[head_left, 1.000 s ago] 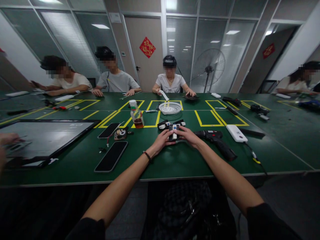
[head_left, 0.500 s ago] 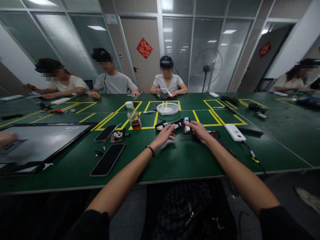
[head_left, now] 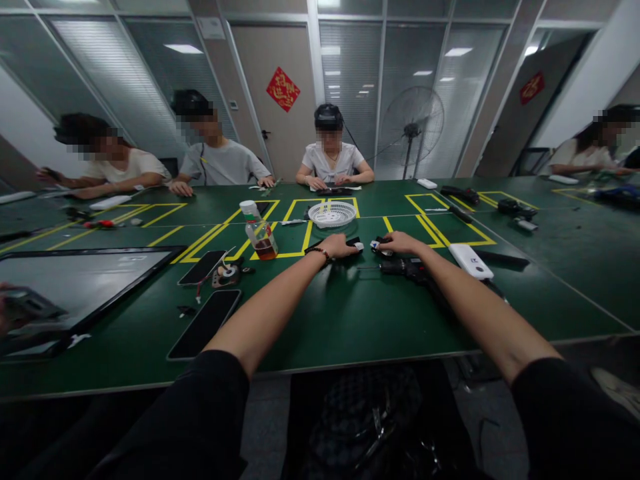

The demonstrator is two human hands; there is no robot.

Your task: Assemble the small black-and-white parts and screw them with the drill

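Observation:
Over the middle of the green table [head_left: 320, 320], my left hand [head_left: 339, 247] is closed on a black-and-white part [head_left: 357, 245], whose white end sticks out to the right. Facing it across a small gap, my right hand [head_left: 403, 243] grips a similar small black-and-white part [head_left: 379, 247] by its right side. The parts are small and half covered by my fingers, so their exact kind does not show. Just below my right hand lies a black electric screwdriver [head_left: 407, 268], its thin bit pointing left.
A white plastic basket [head_left: 332, 215] and a bottle of brown liquid [head_left: 261, 233] stand beyond my hands. Two phones [head_left: 205, 327] and a small motor-like part [head_left: 227, 275] lie left. A white power bank [head_left: 470, 261] is right. Co-workers [head_left: 331, 160] sit opposite.
My left hand, earlier loosely over its part, is now closed on it. My right hand has moved slightly right and up with its part, uncovering the screwdriver. The view shifted a little.

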